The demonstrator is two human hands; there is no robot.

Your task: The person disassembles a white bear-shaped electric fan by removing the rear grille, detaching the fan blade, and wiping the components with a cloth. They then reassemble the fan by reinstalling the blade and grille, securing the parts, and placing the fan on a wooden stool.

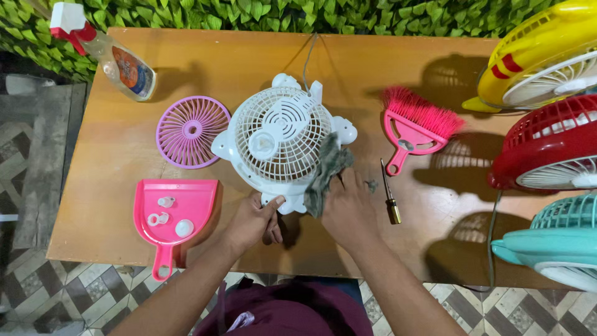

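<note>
A white fan body (280, 134) lies flat on the wooden table (112, 180), its rear grille facing up. My left hand (252, 223) grips the fan's near edge, thumb on the white rim. My right hand (348, 208) holds a grey-green cloth (326, 171) against the fan's right side. A lilac round fan grille (189, 132) rests to the left of the fan, apart from it.
A pink dustpan (174, 214) with small white parts sits at front left. A pink brush (413, 124) and a screwdriver (390, 193) lie right of the fan. Yellow (541, 56), red (550, 143) and teal (556, 242) fans crowd the right edge. A spray bottle (115, 59) lies at back left.
</note>
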